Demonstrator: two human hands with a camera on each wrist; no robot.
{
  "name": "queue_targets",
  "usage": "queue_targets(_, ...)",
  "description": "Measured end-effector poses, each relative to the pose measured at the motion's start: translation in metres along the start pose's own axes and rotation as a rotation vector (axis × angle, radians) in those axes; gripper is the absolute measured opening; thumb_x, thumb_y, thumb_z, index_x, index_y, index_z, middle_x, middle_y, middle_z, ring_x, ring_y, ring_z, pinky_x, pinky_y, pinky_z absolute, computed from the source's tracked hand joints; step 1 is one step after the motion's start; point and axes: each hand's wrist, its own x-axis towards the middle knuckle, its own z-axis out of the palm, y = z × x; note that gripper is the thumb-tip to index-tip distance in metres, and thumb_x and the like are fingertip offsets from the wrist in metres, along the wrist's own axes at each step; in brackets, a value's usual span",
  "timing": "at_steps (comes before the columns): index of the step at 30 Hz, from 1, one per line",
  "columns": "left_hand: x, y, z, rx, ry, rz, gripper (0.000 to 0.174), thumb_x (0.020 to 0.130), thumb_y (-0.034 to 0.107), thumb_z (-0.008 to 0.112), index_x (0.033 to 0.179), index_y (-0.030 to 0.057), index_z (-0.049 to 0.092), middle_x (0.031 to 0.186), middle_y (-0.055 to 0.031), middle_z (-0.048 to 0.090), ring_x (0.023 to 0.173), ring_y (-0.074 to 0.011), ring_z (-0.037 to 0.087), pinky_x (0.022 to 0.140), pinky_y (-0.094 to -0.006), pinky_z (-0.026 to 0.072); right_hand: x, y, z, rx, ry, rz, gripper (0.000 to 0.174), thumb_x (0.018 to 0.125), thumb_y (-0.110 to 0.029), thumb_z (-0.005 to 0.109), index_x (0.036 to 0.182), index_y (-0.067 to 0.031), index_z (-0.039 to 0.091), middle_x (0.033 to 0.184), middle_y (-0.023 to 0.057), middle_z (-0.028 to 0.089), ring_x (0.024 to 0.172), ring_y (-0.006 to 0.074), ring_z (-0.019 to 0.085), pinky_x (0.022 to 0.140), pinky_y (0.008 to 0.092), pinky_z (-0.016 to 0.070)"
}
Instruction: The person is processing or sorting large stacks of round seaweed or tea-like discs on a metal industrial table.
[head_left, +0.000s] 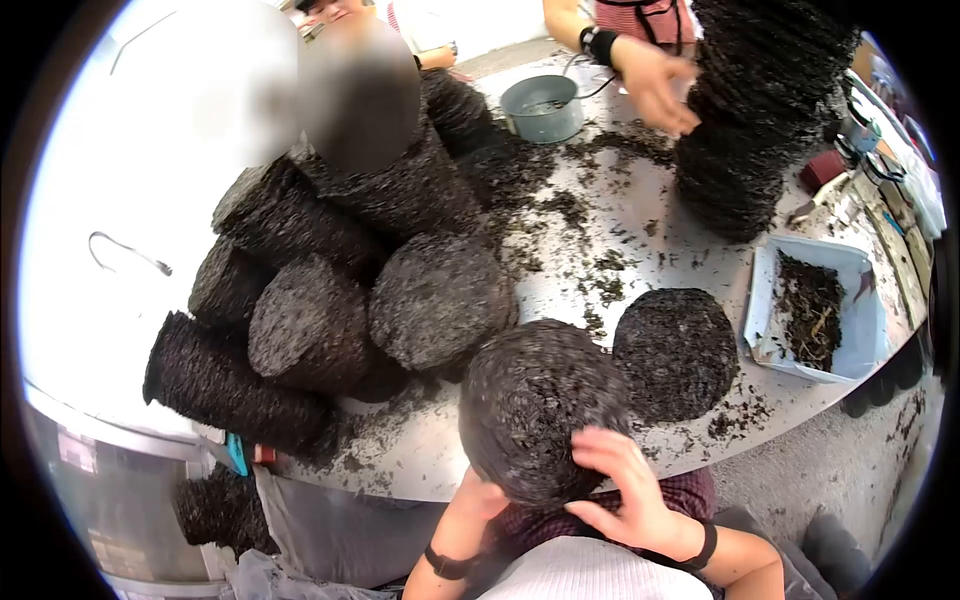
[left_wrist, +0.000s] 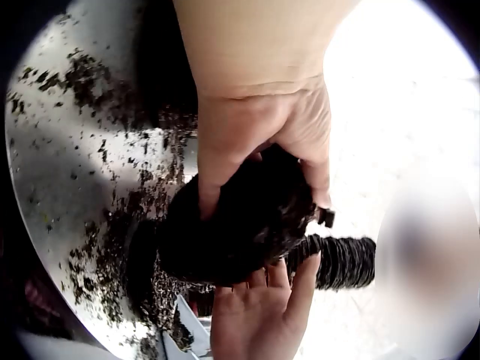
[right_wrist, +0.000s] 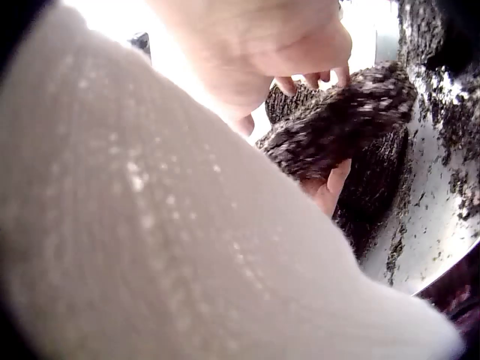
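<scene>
A round, dark, rough-textured clump (head_left: 540, 410) is held over the near table edge, in front of the person's lap. At its lower left, the left hand (head_left: 483, 497) grips it; the left wrist view has this hand (left_wrist: 259, 127) with thumb and fingers on opposite sides of the clump (left_wrist: 236, 217). Spread fingers of the right hand (head_left: 628, 490) touch the lower right side. In the right wrist view the right hand (right_wrist: 277, 56) is above the blurred clump (right_wrist: 345, 120), and some left-hand fingers (right_wrist: 334, 187) show beneath it.
Dark cylinders (head_left: 440, 300) are piled at left; a tall stack (head_left: 755, 120) stands at back right. Right of the clump lies a dark round piece (head_left: 675, 355). Also there: a blue bin (head_left: 865, 330), a grey pot (head_left: 545, 122), scattered crumbs, and another person's hand (head_left: 655, 85).
</scene>
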Motion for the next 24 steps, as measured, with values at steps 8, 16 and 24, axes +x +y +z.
queue_targets(8, -0.001, 0.001, 0.017, 0.501, 0.094, 0.046, 0.098, 0.058, 0.01, 0.091, 0.138, -0.0001, 0.035, 0.131, -0.0134, 0.052, 0.118, -0.0242, 0.054, 0.101, -0.0394, 0.0444, 0.006, 0.0, -0.002, -0.095, -0.141, 0.155, 0.082, 0.08, -0.033, 0.075, 0.141, 0.0033, 0.035, 0.148, 0.0265, 0.032, 0.138, 0.04, 0.033, 0.112, 0.0428, 0.032)
queue_targets(16, -0.006, -0.014, 0.015, 0.323, 0.204, 0.134, 0.09, 0.061, 0.005, 0.087, 0.137, -0.0006, 0.037, 0.129, -0.0114, 0.051, 0.118, -0.0256, 0.052, 0.103, -0.0408, 0.0419, -0.008, 0.014, -0.02, -0.06, 0.199, 0.269, 0.054, 0.078, 0.006, 0.05, 0.132, 0.0, 0.05, 0.132, 0.0217, 0.055, 0.12, 0.0348, 0.056, 0.102, 0.0368, 0.0465)
queue_targets(24, -0.008, -0.006, 0.012, 0.089, 0.222, 0.12, 0.083, 0.066, 0.01, 0.077, 0.138, 0.0012, 0.038, 0.131, -0.0119, 0.051, 0.122, -0.0303, 0.05, 0.105, -0.0456, 0.04, -0.039, 0.09, -0.068, -0.379, 0.734, 0.405, 0.064, 0.087, -0.002, 0.057, 0.145, -0.0006, 0.03, 0.142, 0.0186, 0.036, 0.131, 0.0292, 0.038, 0.111, 0.0393, 0.0284)
